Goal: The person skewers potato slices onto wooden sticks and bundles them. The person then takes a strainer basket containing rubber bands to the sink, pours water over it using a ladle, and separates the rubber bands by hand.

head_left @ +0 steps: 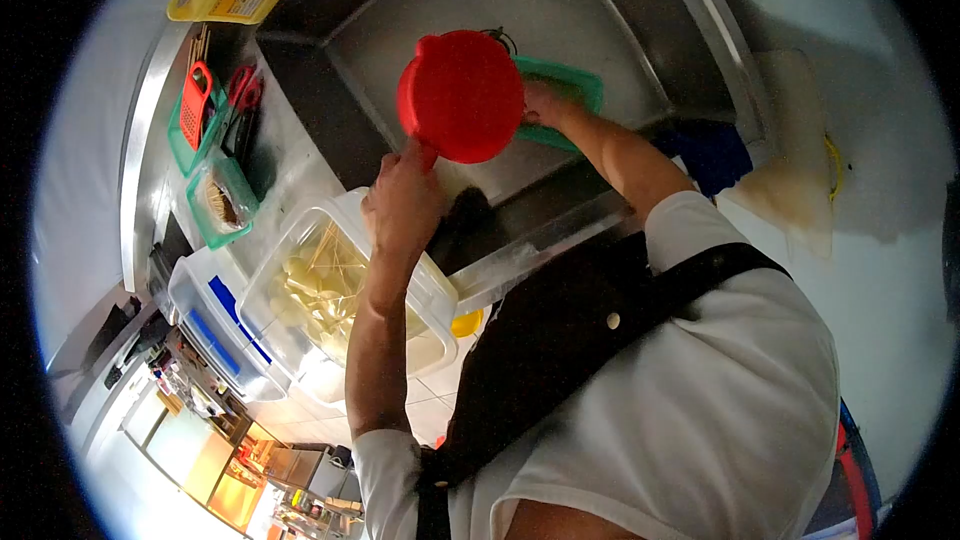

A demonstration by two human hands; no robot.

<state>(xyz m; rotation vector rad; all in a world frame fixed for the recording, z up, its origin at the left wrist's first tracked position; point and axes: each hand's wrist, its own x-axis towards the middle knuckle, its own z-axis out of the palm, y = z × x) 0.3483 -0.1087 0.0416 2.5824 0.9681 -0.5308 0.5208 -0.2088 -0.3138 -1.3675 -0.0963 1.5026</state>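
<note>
Looking down, I have my left hand wrapped around the handle of the red scoop, which is up over the sink, but I cannot tell if it has anything in it. My right hand is at the green tray in the sink, partly hidden, so I cannot tell if it is gripping. Pale food is already in the clear tub, with thin sticks there too.
</note>
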